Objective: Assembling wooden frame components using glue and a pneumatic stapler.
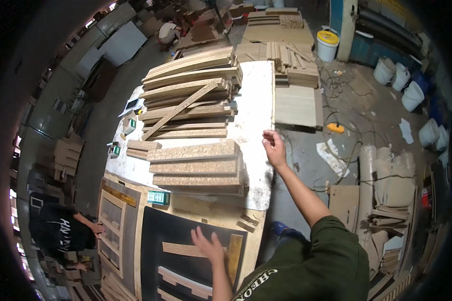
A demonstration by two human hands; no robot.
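My left hand is open, its fingers spread above a black panel. Close by it, a pale curved wooden strip lies on the panel, with a notched strip nearer to me and a yellowish strip along the right side. Out past the right edge of the white tabletop, my right hand hangs with fingers loosely bent and thumb apart, nothing in it. To its left sits a stack of particleboard strips.
More wooden strips are piled farther back, one lying diagonally on top. A green box stands near the closer stack. At the left, a co-worker touches a wooden frame. Cables and an orange device lie on the floor at right.
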